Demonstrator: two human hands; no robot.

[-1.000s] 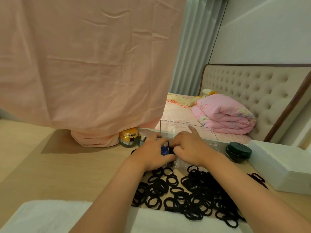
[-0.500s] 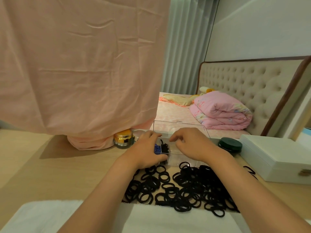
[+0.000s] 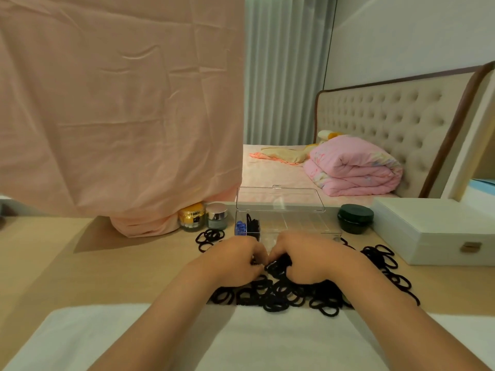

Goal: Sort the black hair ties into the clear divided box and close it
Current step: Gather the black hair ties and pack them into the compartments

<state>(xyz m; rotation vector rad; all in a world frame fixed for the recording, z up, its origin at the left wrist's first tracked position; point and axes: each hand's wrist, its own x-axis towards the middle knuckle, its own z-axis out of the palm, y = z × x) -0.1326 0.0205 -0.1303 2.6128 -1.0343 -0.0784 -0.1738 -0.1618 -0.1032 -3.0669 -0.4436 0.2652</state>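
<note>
Gathering black hair ties (image 3: 289, 293) just in front of the clear divided box (image 3: 300, 226)
Grasping a clump with the right hand (image 3: 308, 259), with the left hand (image 3: 235, 259) curled in beside it, its hold impossible to tell; lift a small bunch, shake it free of the rest, then drop it into a bare compartment right of the one already holding ties, clear of the raised lid (image 3: 278, 199) at the box's back

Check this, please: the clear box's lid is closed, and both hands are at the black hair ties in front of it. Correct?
Only the lid is wrong: in the head view the lid of the clear box stands open at its back. The left hand and right hand are at the black hair ties in front of it.
</note>
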